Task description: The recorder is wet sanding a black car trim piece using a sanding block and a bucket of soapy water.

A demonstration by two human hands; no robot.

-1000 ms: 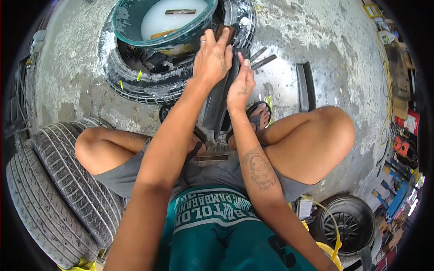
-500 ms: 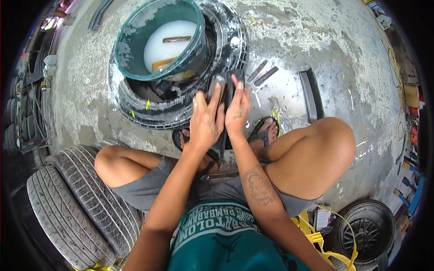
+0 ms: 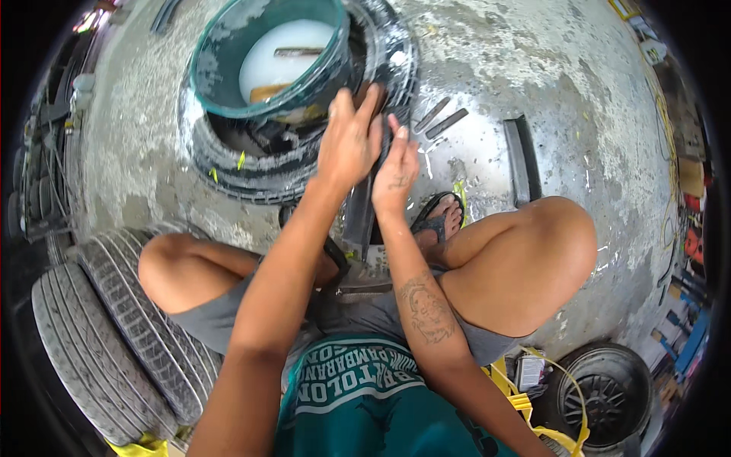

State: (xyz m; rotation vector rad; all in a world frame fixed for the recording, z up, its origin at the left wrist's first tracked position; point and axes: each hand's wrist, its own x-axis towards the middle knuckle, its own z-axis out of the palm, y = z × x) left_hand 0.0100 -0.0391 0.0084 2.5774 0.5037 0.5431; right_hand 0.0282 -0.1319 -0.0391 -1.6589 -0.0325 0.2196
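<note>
Left hand (image 3: 346, 148) closed on small dark block (image 3: 371, 97), pressed to dark strip (image 3: 358, 217). Right hand (image 3: 397, 167) along strip's right flank; whether it grips underneath, cannot tell. Strip lies between and below both, long axis running outward from green shirt (image 3: 358, 415), right hand nearer its near end. Shirt carries white block lettering, upside down.

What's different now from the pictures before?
The left hand slid the dark block toward the body, then away again along the long black piece. Nothing was let go. The right hand stayed on the black piece; the green tub and two flat strips on the floor stayed put.
</note>
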